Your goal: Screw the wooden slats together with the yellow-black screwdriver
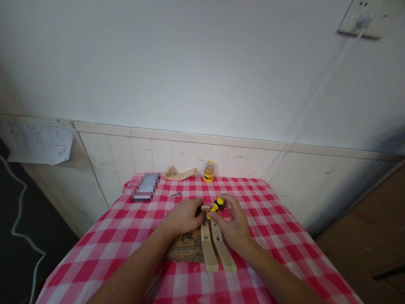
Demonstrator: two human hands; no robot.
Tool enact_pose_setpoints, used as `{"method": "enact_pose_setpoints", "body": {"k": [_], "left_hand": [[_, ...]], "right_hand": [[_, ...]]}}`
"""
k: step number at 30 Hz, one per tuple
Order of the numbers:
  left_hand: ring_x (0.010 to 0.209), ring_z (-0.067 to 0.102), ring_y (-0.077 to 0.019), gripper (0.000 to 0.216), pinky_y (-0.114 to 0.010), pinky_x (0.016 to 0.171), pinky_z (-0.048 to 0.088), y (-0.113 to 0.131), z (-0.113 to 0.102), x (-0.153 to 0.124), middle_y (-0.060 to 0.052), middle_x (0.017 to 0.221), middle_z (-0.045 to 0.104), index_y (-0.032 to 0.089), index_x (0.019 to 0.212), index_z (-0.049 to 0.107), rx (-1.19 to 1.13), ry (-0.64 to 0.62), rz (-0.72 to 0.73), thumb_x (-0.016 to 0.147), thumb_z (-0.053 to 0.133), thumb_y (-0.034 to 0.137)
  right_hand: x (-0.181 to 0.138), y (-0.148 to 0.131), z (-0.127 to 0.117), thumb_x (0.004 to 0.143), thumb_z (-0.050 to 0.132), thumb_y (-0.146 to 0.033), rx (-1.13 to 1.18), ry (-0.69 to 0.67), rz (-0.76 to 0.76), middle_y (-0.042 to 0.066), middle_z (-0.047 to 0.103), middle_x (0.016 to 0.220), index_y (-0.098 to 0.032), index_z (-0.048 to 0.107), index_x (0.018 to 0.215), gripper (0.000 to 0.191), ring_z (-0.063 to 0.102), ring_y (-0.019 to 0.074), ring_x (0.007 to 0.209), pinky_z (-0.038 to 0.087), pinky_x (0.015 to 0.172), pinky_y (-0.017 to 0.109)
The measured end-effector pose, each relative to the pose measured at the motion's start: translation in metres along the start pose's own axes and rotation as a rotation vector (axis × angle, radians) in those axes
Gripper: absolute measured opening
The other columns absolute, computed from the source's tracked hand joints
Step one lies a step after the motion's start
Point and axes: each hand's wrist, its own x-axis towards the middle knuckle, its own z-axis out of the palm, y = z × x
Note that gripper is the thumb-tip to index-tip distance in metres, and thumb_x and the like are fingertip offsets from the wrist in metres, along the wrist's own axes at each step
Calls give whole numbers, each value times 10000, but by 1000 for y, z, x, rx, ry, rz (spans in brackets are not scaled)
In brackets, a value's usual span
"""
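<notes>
The person's right hand (pixel 232 223) pinches a small screwdriver (pixel 217 205) with a yellow and black handle. The thumb and forefinger close round the handle and the other fingers curl loosely behind it. The tool sits near the middle of the table, at the far end of two pale wooden slats (pixel 215 249) that lie side by side and run towards the near edge.

The left hand (pixel 185 217) rests just left of the screwdriver. Its fingers are bent and drawn together, with the tips against a small wooden block (pixel 205 208) at the slats' far end. The view does not show whether they grip the block or only press on it.

A flat patterned board (pixel 185 250) lies under the left wrist, touching the left slat.

Everything lies on a red and white checked tablecloth (pixel 275 219). At the far edge, by the panelled wall, are a curved wooden piece (pixel 179 173) and, to its right, a small yellow container (pixel 209 171). Two screws (pixel 176 194) lie nearer, with a blurred dark item (pixel 145 186) to their left.
</notes>
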Motion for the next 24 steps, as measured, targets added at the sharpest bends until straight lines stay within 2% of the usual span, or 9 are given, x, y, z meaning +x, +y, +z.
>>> {"method": "enact_pose_setpoints", "body": {"k": [6,12,24], "left_hand": [[783,661,-214,126,-275,626,366,-2,1,0,-61,869,711,195,909,594,-37,8,13,857,544,298],[722,633,-196,122,-272,587,323,-2,1,0,-44,812,691,198,877,581,-19,20,16,880,532,310],[724,628,-191,111,-270,584,316,-3,2,0,-41,808,685,203,860,570,-31,22,25,874,530,305]], "right_hand": [[-2,-1,-2,852,740,-218,-43,-38,-42,32,690,1047,-295,619,1224,398,668,197,908,561,808,326],[-8,5,-5,880,726,-248,-67,47,-85,37,658,1030,-295,575,1278,428,653,200,890,551,808,346],[-16,-2,-3,898,713,-251,4,4,-72,67,675,1067,-271,574,1295,422,679,215,920,570,827,354]]}}
